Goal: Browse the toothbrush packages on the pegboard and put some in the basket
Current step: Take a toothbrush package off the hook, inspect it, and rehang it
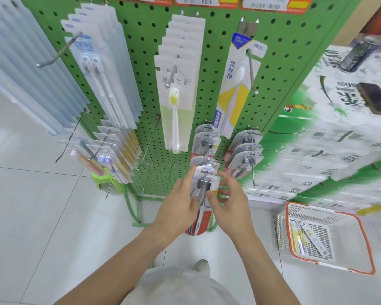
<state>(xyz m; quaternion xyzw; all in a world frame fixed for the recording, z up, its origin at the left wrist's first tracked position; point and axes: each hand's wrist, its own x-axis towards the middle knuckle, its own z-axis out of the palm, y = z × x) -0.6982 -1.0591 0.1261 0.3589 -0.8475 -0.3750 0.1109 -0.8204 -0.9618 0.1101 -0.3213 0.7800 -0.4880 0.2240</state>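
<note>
A green pegboard (145,40) carries hanging toothbrush packages. Low on it, a clear blister package with a dark brush head and red bottom (204,183) hangs at the end of a hook. My left hand (180,203) holds its left side with fingers curled around the edge. My right hand (229,197) pinches its right side. A white basket with an orange rim (359,225) sits on the floor at the right, with a couple of toothbrush packages (306,238) inside. Similar red packages (207,142) hang behind on the same hook.
More packages hang higher: a yellow-bristled brush pack (174,106), a yellow-white pack (235,95), blue packs (90,62). Bare hooks (147,146) stick out of the board. Stacked tissue cartons (339,139) stand to the right with a phone (376,100) on top. A green stool (101,179) stands behind.
</note>
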